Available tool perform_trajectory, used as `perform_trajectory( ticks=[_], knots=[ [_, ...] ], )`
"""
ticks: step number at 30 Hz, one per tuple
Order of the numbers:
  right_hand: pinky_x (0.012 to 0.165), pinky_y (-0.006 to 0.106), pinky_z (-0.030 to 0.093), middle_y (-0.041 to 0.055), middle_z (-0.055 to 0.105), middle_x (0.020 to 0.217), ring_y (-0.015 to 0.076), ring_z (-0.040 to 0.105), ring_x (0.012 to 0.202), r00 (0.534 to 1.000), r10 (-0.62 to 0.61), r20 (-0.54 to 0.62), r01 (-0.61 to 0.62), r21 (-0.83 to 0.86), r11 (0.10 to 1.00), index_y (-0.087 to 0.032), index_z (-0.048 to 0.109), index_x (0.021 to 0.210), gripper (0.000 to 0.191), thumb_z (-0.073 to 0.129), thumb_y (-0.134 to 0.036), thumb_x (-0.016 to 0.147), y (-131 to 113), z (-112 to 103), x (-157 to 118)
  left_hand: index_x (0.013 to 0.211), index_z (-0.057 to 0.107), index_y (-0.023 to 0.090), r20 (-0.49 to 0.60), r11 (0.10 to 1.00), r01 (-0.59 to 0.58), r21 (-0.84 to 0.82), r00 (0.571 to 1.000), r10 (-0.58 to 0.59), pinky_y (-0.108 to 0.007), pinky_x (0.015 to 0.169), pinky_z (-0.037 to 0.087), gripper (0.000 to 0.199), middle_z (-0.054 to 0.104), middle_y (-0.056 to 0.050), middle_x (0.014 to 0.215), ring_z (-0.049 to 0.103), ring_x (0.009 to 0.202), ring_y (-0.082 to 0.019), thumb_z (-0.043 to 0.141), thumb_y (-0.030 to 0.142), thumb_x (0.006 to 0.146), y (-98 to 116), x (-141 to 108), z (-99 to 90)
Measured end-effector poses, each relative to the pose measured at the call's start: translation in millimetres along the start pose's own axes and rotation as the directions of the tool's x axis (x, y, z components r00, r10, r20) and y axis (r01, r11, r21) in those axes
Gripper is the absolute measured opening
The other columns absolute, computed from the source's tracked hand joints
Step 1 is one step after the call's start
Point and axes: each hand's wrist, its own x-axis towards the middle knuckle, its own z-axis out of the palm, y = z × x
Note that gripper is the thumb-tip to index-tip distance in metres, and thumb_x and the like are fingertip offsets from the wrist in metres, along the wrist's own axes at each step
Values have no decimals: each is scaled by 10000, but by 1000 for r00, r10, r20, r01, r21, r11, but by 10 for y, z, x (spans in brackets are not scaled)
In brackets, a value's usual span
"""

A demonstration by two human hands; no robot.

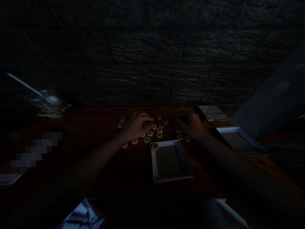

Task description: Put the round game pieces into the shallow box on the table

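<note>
Across the dim wooden counter (pixel 95 117), round game pieces (pixel 159 130) lie scattered, most between 11 and 12 o'clock from a shallow white-rimmed tray (pixel 154 167); a black-marked piece (pixel 154 146) sits at its 11 o'clock corner. At 11 o'clock the left hand (pixel 138 125) bends over the pieces, fingers partly parted — too dark to tell if they grip any. At 1 o'clock the right hand (pixel 192 124) curls its fingers downward, their hold also unclear. Beyond lie a 2nd tray (pixel 228 129) at 2 o'clock, a flat box (pixel 212 111) at 1 — and a cup (pixel 49 103) at 10.
</note>
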Motion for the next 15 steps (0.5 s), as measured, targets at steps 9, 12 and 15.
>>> perform_trajectory(
  ticks=[9,12,15],
  knots=[
    [743,344,585,96,821,1012,256,781,848,999,23,24,-22,-5,1000,-183,831,1021,252,606,-230,916,-58,-14,-6,956,771,206,99,980,-62,190,994,44,-482,994,453,104,745,-87,1087,659,1051,-272,685,255,926,55,52,96],
    [772,351,588,92,820,992,271,780,907,1000,7,14,-7,14,1000,-193,832,985,225,622,-240,919,-91,-27,-15,1051,728,201,47,992,-13,123,999,7,-425,913,492,129,762,-65,985,682,957,-240,640,242,965,79,46,83],
    [733,342,582,81,821,961,250,776,833,1000,14,13,-15,82,997,-196,830,984,219,631,-270,929,-107,-19,-36,1117,721,219,-36,999,18,-34,999,-19,-367,849,521,170,769,-62,1021,705,947,-209,606,251,995,92,41,80]
  ],
)
